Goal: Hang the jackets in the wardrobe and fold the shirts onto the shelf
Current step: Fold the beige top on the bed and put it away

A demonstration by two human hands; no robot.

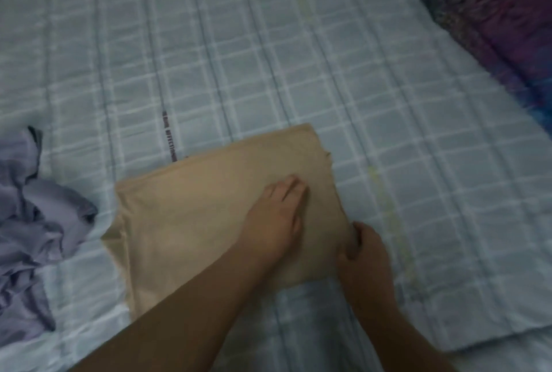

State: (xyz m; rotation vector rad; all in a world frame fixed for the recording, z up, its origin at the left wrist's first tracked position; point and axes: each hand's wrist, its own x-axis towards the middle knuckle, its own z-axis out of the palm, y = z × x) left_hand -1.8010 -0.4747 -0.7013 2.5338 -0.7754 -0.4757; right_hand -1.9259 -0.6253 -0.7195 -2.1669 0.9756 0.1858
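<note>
Two hands work on one tan shirt, which lies partly folded into a rough rectangle on the bed. Left hand: fingers straight, pressing flat on the cloth. Right hand: fingers curled round the shirt's right edge, pinching it. Folding appears well advanced but unfinished, and the shirt is not yet on any shelf. One crumpled lilac garment waits at the left, unfolded. Neither wardrobe nor shelf is in view. A purple pillow sits at the far right.
</note>
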